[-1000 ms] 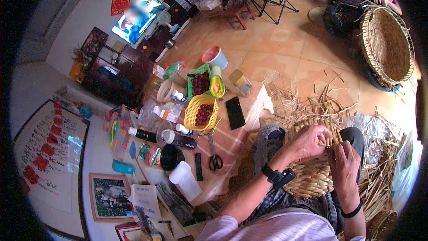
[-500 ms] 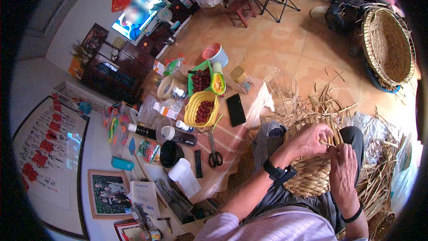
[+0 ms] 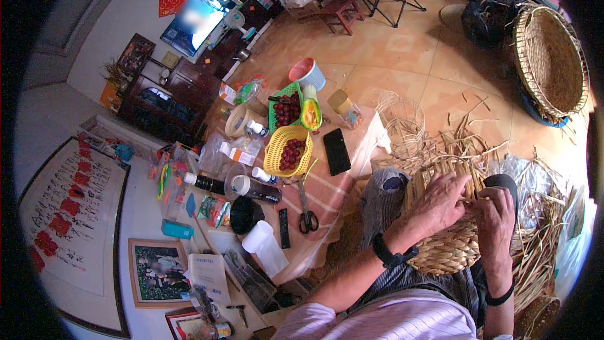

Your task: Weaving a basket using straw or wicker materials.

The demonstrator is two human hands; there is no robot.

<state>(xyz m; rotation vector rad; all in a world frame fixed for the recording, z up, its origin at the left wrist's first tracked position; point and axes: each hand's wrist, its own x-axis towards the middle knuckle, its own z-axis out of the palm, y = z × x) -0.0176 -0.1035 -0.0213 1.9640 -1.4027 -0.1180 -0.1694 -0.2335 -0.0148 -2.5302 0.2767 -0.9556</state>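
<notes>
In the head view, the half-woven basket of tan plaited straw (image 3: 450,249) sits on the person's lap in the lower right of the frame. Its rounded lower wall is tightly braided in even rows and looks finished; along the upper rim loose flat strands stand up unwoven, so by my judgement the body is largely built and the top courses and rim are left to do. The weave looks stiff and ribbed, pale brown, with no handle that I can see.

The left hand (image 3: 440,204) lies over the near rim, fingers curled down onto the upright strands, pressing or pinching them; whether it truly clamps one strand I cannot tell. The right hand (image 3: 497,214), just beside it to the right, has its fingers closed around a thin strand at the rim. A black wristband (image 3: 391,255) circles the left wrist.

Around the lap, a heap of loose dry straw strips (image 3: 541,214) spreads over the orange tiled floor (image 3: 402,56) at right centre. A large round woven tray (image 3: 550,63) leans in the upper right. Left of centre, a low table with a striped cloth (image 3: 327,192) carries a yellow plastic basket of red fruit (image 3: 288,151), a black phone (image 3: 336,151) and black-handled scissors (image 3: 307,214).
</notes>
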